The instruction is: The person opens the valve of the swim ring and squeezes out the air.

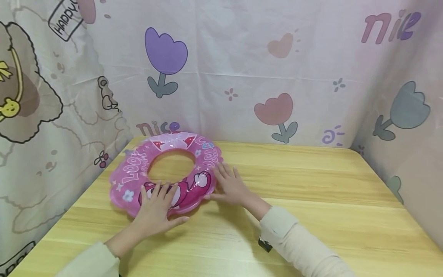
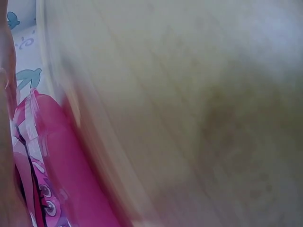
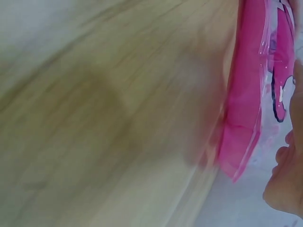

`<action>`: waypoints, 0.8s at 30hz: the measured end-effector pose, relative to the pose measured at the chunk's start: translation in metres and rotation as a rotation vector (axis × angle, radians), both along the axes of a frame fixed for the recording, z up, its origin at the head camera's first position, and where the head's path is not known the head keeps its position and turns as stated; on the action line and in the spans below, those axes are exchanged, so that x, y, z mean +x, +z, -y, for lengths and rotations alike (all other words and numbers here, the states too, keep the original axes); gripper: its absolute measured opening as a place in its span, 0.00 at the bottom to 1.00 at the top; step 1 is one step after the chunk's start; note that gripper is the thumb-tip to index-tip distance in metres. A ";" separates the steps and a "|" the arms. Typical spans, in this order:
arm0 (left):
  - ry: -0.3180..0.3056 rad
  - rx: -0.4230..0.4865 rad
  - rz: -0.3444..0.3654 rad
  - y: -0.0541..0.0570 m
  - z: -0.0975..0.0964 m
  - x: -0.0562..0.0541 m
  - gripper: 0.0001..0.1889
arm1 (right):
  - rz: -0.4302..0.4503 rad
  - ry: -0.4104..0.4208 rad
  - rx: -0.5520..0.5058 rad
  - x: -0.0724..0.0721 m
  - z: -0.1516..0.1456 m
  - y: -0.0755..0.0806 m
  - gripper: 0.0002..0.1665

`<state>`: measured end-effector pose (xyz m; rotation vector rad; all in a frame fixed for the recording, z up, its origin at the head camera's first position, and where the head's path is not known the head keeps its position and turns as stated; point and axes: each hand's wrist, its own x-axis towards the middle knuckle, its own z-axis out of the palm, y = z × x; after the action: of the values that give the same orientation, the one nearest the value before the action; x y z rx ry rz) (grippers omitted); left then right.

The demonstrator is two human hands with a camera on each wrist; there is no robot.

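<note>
At the far left, we see a pale cloth [image 1: 79,111] printed with cartoon animals, hanging beside the table [image 1: 311,184]. Next comes a pink inflatable ring [image 1: 133,165] with a scalloped edge, on the left part of the wood-grained tabletop, near its far left corner; we read "LOOK" on its left side. The left hand [image 1: 155,211] lies over the ring's near side, fingers extended and spread across the printed figure, thumb pointing right; we find nothing gripped in it. To its right, the right hand [image 1: 233,188] meets the ring's right edge with fingers spread and thumb apart, likewise grasping nothing. Below its light cuff [image 1: 278,223] we note a small black object [image 1: 265,244]. Behind, the back cloth [image 1: 221,50] bears a purple tulip and a pink one; farthest right, we see a grey-blue tulip [image 1: 410,105].
</note>
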<state>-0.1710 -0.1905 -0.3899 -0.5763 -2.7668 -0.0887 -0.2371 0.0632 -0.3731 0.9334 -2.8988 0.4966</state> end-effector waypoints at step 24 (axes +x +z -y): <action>-0.129 0.015 -0.012 0.002 -0.023 0.007 0.45 | -0.020 0.069 -0.024 0.000 0.000 -0.008 0.55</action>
<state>-0.1643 -0.1678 -0.3876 -0.7487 -2.7133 -0.1346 -0.2366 0.0633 -0.3815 1.0315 -2.8444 0.5219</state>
